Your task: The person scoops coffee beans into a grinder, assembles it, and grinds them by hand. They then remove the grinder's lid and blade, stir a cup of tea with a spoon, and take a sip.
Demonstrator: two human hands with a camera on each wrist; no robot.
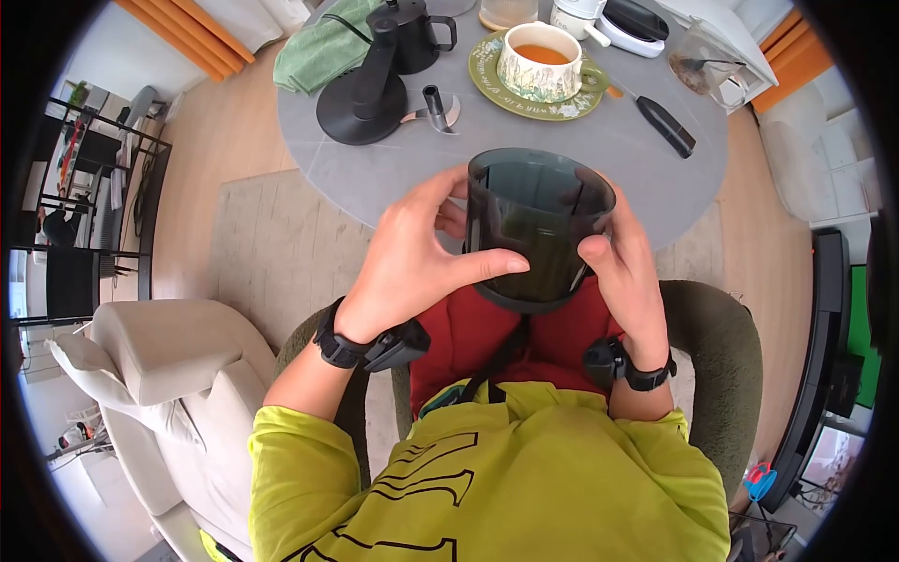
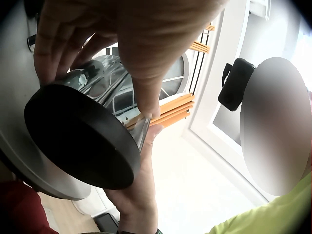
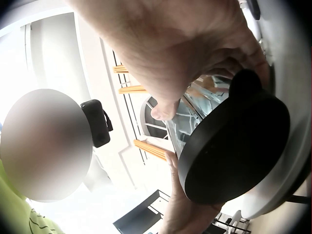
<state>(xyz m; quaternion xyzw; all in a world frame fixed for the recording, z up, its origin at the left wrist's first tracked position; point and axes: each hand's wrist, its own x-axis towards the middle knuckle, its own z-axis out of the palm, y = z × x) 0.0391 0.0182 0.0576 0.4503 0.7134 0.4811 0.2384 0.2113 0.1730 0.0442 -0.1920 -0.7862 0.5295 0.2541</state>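
A dark see-through food processor bowl (image 1: 534, 234) with a black base (image 2: 80, 136) is held up between both hands, in front of the table's near edge, its wide mouth upward. My left hand (image 1: 421, 248) grips its left side, thumb across the near wall and fingers round the far side. On the other side my right hand (image 1: 629, 267) holds the wall, with the thumb at the near right. From below, the right wrist view shows the underside of the black base (image 3: 239, 146). A bladed attachment (image 1: 435, 112) with a dark hub lies on the table beyond the bowl.
On the grey table (image 1: 646, 169) stand a round-based black appliance part (image 1: 361, 103), a black kettle (image 1: 403, 37) and a cup of tea (image 1: 538, 70) on a green saucer (image 1: 534, 108). A black-handled knife (image 1: 665, 126) lies right; a green cloth (image 1: 328, 47) lies back left.
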